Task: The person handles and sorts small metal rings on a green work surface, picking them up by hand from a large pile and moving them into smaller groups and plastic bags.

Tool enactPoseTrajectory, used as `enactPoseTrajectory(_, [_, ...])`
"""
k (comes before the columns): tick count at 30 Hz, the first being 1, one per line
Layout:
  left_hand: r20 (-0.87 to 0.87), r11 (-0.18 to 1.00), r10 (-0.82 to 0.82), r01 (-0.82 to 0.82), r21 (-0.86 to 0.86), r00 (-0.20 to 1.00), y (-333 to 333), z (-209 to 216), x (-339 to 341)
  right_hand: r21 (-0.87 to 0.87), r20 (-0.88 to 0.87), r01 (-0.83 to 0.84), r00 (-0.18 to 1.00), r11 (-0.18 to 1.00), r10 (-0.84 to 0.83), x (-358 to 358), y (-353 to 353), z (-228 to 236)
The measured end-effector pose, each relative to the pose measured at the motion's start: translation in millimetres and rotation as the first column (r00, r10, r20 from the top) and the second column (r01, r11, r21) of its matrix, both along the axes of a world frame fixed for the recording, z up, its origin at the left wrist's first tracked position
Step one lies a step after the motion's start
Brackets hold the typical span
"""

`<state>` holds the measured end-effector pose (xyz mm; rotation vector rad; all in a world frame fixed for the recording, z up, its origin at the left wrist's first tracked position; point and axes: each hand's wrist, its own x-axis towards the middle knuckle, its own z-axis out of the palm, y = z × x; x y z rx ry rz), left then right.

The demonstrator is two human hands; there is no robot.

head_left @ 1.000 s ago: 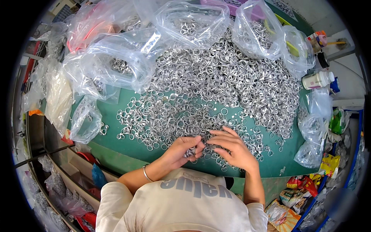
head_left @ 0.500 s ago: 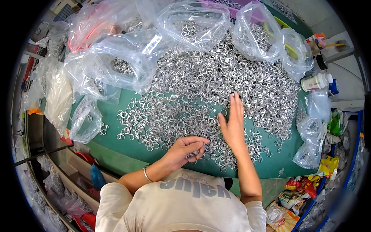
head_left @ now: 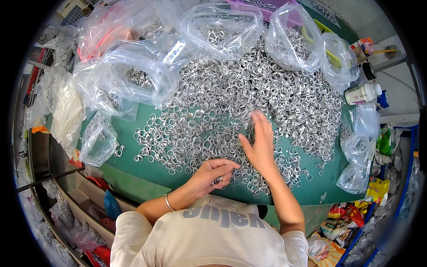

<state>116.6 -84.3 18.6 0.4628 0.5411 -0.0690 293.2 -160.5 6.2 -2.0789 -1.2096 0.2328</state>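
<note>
A large heap of small silver metal rings (head_left: 307,109) covers the far and right part of the green tabletop (head_left: 147,172). A thinner spread of loose rings (head_left: 178,138) lies nearer and to the left. My left hand (head_left: 208,176), with a bangle on its wrist, is curled closed at the spread's near edge; a few rings show in its fingers. My right hand (head_left: 261,150) is open over the rings, fingers stretched away from me and thumb apart. Rings at its fingertips are blurred by motion.
Clear plastic bags of rings (head_left: 218,33) line the far side, with a purple basket (head_left: 291,17) behind. A white bottle (head_left: 362,94) and another clear bag (head_left: 356,153) stand at right. Open drawers (head_left: 84,191) sit lower left; coloured packets (head_left: 336,229) lie lower right.
My right hand has moved left and a little toward me from the heap's edge, with rings shifting at its fingertips. The left hand has stayed nearly still, closed on rings.
</note>
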Motion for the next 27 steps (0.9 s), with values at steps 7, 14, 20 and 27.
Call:
enactPoseTrajectory(7, [-0.004, 1.0, 0.012, -0.012, 0.005, 1.0, 1, 0, -2, 0.058, -0.245, -0.41, 0.878, 0.91, 0.411, -5, -31, 10])
enactPoseTrajectory(14, [-0.007, 1.0, -0.018, 0.018, 0.003, 1.0, -2, 7, 0, -0.107, 0.077, -0.238, 0.966, 0.965, 0.247, -2, 3, 22])
enactPoseTrajectory(20, [0.014, 0.991, -0.123, 0.122, 0.052, 0.992, 3, 7, -5, -0.213, -0.135, -0.482, 0.876, 0.85, 0.463, -16, -16, 41])
enactPoseTrajectory(27, [-0.009, 0.991, -0.123, 0.124, 0.058, 0.992, 4, 7, -9, 0.028, -0.266, -0.452, 0.857, 0.892, 0.442, 9, -29, 28])
